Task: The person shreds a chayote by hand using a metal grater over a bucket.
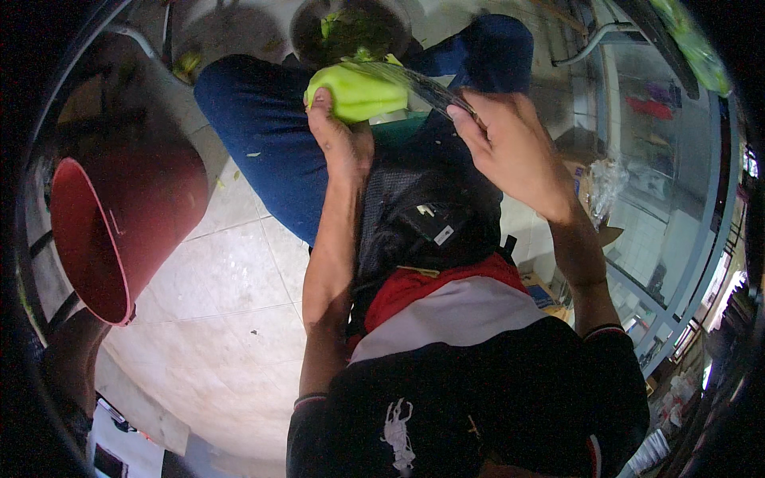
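Head view: left hand point(339, 139) wraps its fingers around a green fruit point(358, 92), thumb on top. Right hand point(510, 147) grips a blurred knife point(418, 84), blade touching the fruit just beyond the left fingertips. Red bucket point(119, 231) well left.

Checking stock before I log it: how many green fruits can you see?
1: a pale green fruit in the left hand, over the lap. The bowl beyond holds green scraps; more fruit may be hidden.

One peeled green fruit point(360, 92), one knife point(422, 84), two hands: left hand point(339, 139), right hand point(510, 147). One red bucket point(119, 231), one dark bowl point(351, 28) of peels. One clear plastic bag point(606, 183).
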A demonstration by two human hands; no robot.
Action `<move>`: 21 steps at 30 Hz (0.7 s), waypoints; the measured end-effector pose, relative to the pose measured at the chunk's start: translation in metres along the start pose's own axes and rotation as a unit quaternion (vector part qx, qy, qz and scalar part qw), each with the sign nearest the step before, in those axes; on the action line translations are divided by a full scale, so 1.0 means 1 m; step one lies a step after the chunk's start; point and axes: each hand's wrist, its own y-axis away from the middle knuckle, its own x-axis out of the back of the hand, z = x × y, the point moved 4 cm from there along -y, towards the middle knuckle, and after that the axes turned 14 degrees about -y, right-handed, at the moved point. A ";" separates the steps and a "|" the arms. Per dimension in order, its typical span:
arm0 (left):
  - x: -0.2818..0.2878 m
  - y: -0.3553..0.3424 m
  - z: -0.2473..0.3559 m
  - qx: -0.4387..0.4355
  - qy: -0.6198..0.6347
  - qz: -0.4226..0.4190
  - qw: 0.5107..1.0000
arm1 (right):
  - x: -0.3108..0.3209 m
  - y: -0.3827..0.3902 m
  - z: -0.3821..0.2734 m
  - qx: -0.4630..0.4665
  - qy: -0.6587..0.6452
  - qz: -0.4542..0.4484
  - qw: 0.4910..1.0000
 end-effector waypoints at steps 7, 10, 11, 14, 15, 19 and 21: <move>0.002 0.000 -0.001 -0.025 -0.013 0.008 1.000 | -0.008 -0.008 -0.001 -0.004 0.026 -0.019 0.999; -0.001 0.003 0.000 -0.018 -0.016 0.017 1.000 | -0.010 -0.007 -0.001 0.025 0.043 -0.011 0.999; 0.000 0.003 0.000 -0.019 -0.017 0.019 1.000 | -0.012 -0.008 -0.001 0.013 0.033 -0.016 0.999; 0.001 0.002 -0.001 -0.021 -0.016 0.019 0.999 | -0.012 -0.010 -0.005 -0.048 0.003 -0.044 0.998; 0.002 0.001 -0.002 -0.022 -0.013 0.017 1.000 | -0.012 -0.010 -0.006 -0.072 -0.008 -0.056 0.996; -0.001 0.002 -0.001 -0.027 -0.012 0.023 0.999 | -0.010 -0.004 -0.004 0.022 0.050 0.028 0.998; -0.001 0.001 -0.002 -0.022 -0.011 0.024 0.999 | -0.012 -0.006 0.000 0.027 0.068 0.017 0.997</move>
